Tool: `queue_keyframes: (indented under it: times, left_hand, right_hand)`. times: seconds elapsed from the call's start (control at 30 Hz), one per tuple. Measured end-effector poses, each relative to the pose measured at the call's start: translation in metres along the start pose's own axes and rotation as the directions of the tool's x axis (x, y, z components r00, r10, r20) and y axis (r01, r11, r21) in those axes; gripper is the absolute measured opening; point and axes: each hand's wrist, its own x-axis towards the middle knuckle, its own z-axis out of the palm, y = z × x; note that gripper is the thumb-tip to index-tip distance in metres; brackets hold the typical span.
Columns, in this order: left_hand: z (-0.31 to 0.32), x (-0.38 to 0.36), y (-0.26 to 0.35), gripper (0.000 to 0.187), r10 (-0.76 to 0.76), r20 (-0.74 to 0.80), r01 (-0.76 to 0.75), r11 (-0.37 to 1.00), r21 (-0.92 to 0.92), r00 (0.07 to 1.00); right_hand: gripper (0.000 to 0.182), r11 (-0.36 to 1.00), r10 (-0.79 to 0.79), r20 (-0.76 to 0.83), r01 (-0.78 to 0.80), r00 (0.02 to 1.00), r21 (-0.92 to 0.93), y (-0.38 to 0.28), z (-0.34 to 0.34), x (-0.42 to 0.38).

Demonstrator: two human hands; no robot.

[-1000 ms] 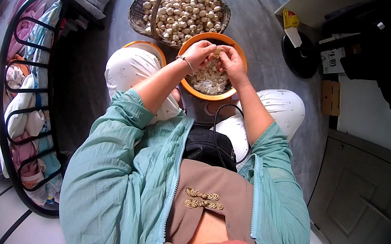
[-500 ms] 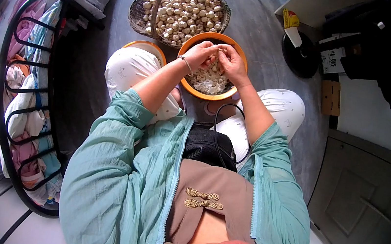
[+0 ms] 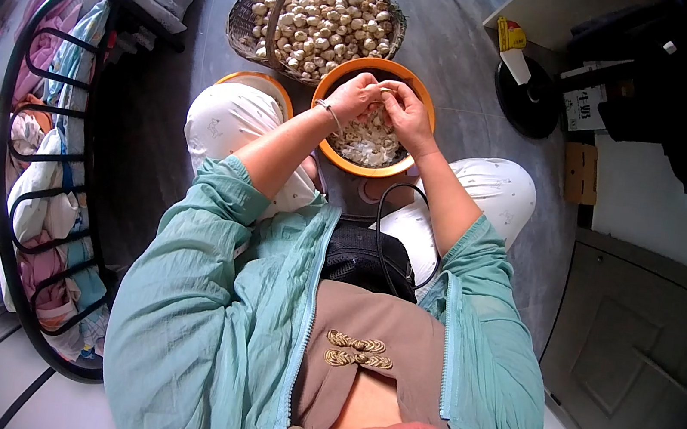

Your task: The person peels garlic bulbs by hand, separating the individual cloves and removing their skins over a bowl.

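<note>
My left hand [image 3: 354, 97] and my right hand [image 3: 408, 115] meet above an orange-rimmed basin [image 3: 367, 170], fingertips pinched together. Between them is a small pale piece, apparently a garlic clove [image 3: 388, 90], mostly covered by the fingers. Below the hands, the basin holds a heap of white and tan garlic skins [image 3: 368, 145]. Just beyond it stands a wicker basket [image 3: 243, 43] with an arched handle, full of whole garlic bulbs [image 3: 320, 27].
A second orange-rimmed container [image 3: 278, 87] sits partly behind my left knee. On the left is a black metal rack [image 3: 2, 135] with clothes. A round black base [image 3: 528, 100], a small cardboard box [image 3: 581, 173] and a grey cabinet door [image 3: 628, 330] are on the right.
My fingers have shifted slightly over the basin, the left hand's fingers curling a little more. The basket and basin stay in place.
</note>
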Motion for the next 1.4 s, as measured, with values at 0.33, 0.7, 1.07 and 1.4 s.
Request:
queue_keyframes:
  times: [0.33,0.7,1.07,1.4]
  left_hand:
    - [-0.005,0.009,-0.013,0.013,0.019,0.042,-0.015,0.996,-0.093,0.999]
    - [-0.006,0.003,-0.007,0.014,-0.027,0.129,0.068,0.943,-0.327,0.991]
    - [-0.013,0.008,-0.003,0.012,-0.011,-0.073,-0.001,0.987,-0.16,0.997]
    - [-0.004,-0.001,0.005,0.024,0.088,0.035,-0.093,0.982,0.166,0.995]
  right_hand:
    - [0.017,0.988,0.055,-0.087,-0.042,0.995,0.149,0.001,0.0,0.003]
    - [0.023,0.976,0.083,-0.014,-0.079,0.996,0.204,-0.004,-0.005,0.004]
    - [0.024,0.91,0.218,0.022,-0.211,0.976,0.356,0.005,-0.008,0.005]
    - [0.011,0.975,0.117,0.054,-0.125,0.992,0.184,0.004,-0.004,0.002]
